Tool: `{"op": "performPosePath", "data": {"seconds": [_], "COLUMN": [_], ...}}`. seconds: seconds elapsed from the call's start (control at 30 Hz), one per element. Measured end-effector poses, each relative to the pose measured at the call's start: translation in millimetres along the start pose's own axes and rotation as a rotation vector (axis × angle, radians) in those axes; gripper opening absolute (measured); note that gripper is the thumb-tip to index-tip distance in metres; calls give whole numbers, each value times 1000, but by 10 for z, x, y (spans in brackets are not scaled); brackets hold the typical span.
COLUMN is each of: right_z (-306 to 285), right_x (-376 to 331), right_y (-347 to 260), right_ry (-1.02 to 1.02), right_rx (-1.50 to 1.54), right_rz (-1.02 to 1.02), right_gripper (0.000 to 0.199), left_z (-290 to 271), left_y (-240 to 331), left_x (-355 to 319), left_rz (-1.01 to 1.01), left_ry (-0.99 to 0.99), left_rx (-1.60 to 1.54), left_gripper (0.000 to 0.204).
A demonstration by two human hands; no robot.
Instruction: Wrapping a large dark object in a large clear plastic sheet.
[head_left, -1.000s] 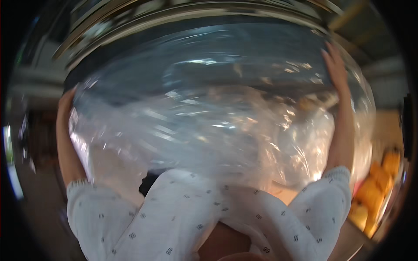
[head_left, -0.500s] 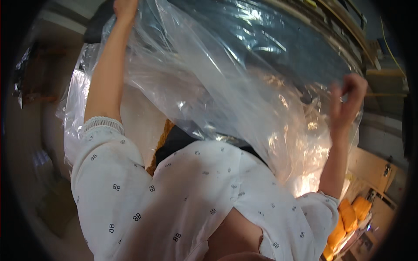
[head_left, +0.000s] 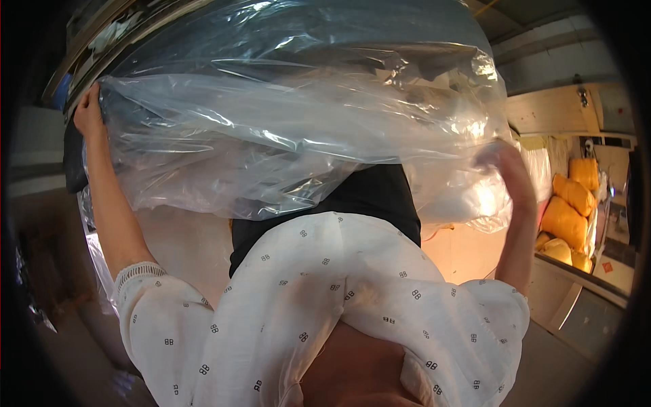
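Grip, left hand (head_left: 89, 117): fingers pinching the left edge of one clear plastic sheet (head_left: 291, 112). Grip, right hand (head_left: 502, 161): blurred, at the sheet's right side; hold or no hold, cannot tell. Sheet: creased, spread crosswise before the wearer, near folds beside a black lower garment (head_left: 383, 193). Right, well apart: orange bundles (head_left: 567, 222). Risk, as judged: skewing or tearing, should one side be pulled harder; slack folds may bunch.

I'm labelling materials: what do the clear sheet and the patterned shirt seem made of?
Clear sheet: likely thin plastic film, glossy; see-through, with creases and bright glints. Patterned shirt: probably woven cloth, matte, with soft folds; the fibre, perhaps cotton, can't be told.
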State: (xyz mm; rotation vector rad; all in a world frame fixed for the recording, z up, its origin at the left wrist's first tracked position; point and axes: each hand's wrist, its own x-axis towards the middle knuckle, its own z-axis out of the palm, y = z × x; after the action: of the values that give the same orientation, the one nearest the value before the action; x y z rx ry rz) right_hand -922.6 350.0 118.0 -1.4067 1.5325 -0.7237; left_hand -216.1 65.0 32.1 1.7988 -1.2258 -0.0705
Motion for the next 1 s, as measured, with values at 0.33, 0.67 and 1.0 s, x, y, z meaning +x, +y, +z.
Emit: {"op": "performPosePath", "data": {"seconds": [0.33,0.67,1.0], "right_z": [-194,9,245], "right_x": [861,1088,2143], "right_y": [969,327,-120], "right_ry": [207,409,622], "right_rx": [64,-63,-801], "right_rz": [263,-168,-509], "right_gripper": [33,29,27], "left_z": [-299,-691,-661], "left_y": [-193,-467,-408], "left_x": [-21,-102,-301], "left_rz": [152,186,195], "left_ry": [-168,-107,-9], "left_rx": [226,323,271], "left_gripper": [39,35,31]}}
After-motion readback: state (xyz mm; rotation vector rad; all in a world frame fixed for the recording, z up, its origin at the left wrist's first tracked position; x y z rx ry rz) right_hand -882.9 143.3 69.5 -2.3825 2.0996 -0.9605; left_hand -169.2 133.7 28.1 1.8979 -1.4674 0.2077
